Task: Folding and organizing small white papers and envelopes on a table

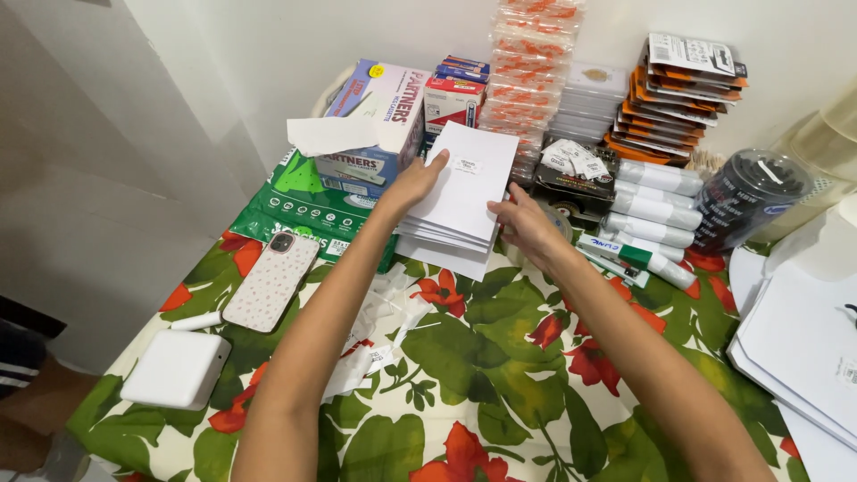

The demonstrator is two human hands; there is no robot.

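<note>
Both hands [420,178] [527,228] hold a white envelope stack [460,201] beside an opened box [379,116].

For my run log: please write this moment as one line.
left hand: on top white paper envelope | right hand: at envelope stack edge | stack: on floral tablecloth | pink phone: left

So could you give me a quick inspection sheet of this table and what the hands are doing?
Surface: table under a floral cloth, red and green.
Job's things: stack of white envelopes, top one bears a small label.
Clutter: phone, white box, tissue box, rolled white packs, stacked packets, more envelopes at right.
Fingers: left hand and right hand both rest on the stack's edges.
Cables: nothing seen.
Surroundings: white wall corner.
</note>
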